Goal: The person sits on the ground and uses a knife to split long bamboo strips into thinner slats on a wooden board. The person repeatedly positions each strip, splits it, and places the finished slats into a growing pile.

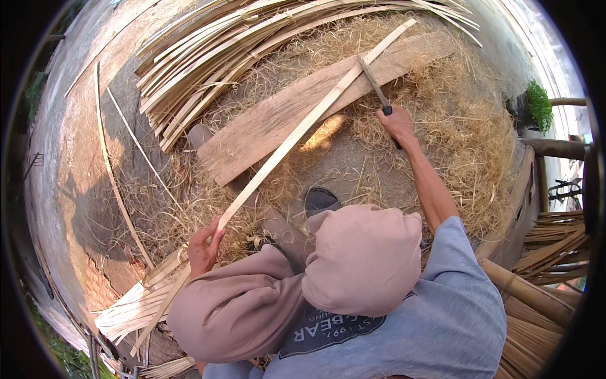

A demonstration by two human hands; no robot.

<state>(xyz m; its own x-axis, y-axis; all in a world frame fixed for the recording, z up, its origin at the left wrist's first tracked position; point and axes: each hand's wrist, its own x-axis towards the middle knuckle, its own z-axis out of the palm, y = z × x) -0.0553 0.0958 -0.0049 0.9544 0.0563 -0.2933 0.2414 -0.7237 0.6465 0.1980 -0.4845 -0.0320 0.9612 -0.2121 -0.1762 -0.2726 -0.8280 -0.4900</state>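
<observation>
My left hand [205, 246] is closed round the lower end of a long pale bamboo strip [283, 150], beside my left knee. The strip slants up and to the right across a wide wooden plank [252, 136], its far end reaching past the plank's edge. My right hand [396, 124] grips the black handle of a long-bladed knife [374, 81] on the right. The blade points away from me, and its tip lies at the strip over the plank. Whether the edge is cutting into the bamboo cannot be made out.
Curly bamboo shavings [454, 126] cover the ground around the plank. A large stack of split strips [189, 82] lies at the far left, and another bundle [136, 306] lies near left. Bamboo poles [530, 290] and more strips stand on the right. My dark shoe [320, 201] is below the plank.
</observation>
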